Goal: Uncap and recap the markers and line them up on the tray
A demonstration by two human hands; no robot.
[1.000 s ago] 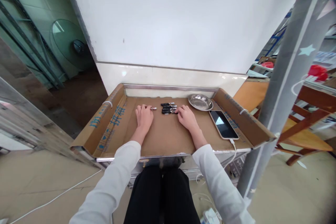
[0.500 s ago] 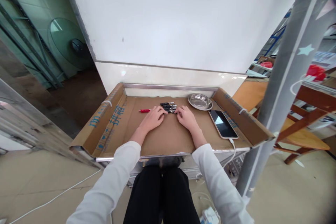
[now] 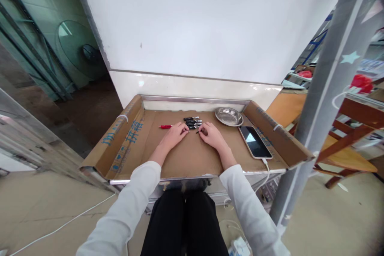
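Both curl inward: right hand (image 3: 211,134) pinches small dark piece (image 3: 197,132); left hand's (image 3: 174,135) hold unclear.

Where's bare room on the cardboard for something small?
Two patches: cardboard left of the red pen, up to the left flap; and between the forearms, toward the front edge. Crowded: the black pens, with left hand and right hand close by; bowl and phone close together.

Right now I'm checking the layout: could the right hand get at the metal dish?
Probably yes: the metal dish lies a little beyond the right hand with nothing visible between them, though that hand seems to pinch a small dark item.
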